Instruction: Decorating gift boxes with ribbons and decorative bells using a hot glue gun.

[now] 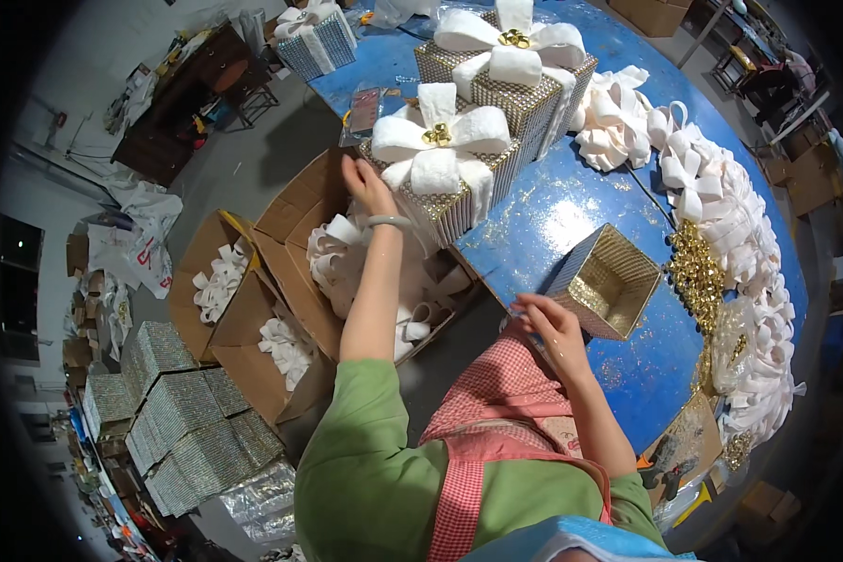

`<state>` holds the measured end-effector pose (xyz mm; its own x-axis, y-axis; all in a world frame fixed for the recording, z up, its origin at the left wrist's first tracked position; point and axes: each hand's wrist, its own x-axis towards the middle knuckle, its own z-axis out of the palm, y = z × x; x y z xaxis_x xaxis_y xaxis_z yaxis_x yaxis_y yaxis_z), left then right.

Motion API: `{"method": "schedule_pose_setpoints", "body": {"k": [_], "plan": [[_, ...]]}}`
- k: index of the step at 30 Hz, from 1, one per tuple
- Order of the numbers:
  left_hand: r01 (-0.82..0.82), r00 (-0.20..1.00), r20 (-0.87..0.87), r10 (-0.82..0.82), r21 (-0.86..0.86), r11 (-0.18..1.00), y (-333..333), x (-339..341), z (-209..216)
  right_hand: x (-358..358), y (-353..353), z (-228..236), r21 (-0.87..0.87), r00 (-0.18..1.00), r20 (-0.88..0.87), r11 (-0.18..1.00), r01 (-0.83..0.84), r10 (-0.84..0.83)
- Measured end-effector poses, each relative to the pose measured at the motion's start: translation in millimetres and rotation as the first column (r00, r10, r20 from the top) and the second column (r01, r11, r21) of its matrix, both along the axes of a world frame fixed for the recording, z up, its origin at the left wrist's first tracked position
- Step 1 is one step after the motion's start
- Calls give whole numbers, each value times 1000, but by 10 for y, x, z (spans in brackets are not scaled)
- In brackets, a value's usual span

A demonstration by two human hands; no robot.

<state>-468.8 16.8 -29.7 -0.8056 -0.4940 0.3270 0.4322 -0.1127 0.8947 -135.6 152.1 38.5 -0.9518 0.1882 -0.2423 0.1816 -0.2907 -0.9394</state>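
Note:
My left hand (372, 190), with a pale bangle at the wrist, reaches to the near left side of a gold, glittery gift box (421, 201) topped with a white bow. Its fingers are stretched out along the box, though the exact contact is hard to see. My right hand (554, 334) hovers at the table's near edge, its fingers loosely bent and apart, nothing visible in them. Just beside it, an open-topped gold box (618, 281) rests tilted toward me on the blue table (506, 234). Behind the first gift box stand larger gold boxes (525, 94) with a white bow.
White ribbon loops (745, 244) heap along the table's right side, with a pile of gold beads (696, 267) beside them. Cardboard boxes (295, 201) of bows stand at my left. Silvery boxes (201, 421) are stacked lower left; hand tools (674, 478) lie lower right.

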Motion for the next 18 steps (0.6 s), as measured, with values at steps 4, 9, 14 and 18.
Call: {"method": "schedule_pose_setpoints", "body": {"k": [4,9,14,18], "plan": [[-118,954,-282,-99,-659,742,-119,91,666,351,53,-24,75,991,106,994,80,-88],[77,948,-12,-317,-961,266,192,46,1021,578,35,-93,123,975,137,980,157,-173],[203,917,146,-372,-972,118,288,22,894,816,-8,-160,103,958,157,969,225,-240],[210,914,153,-377,-971,117,320,8,789,992,-8,-209,68,971,158,983,171,-180]]}}
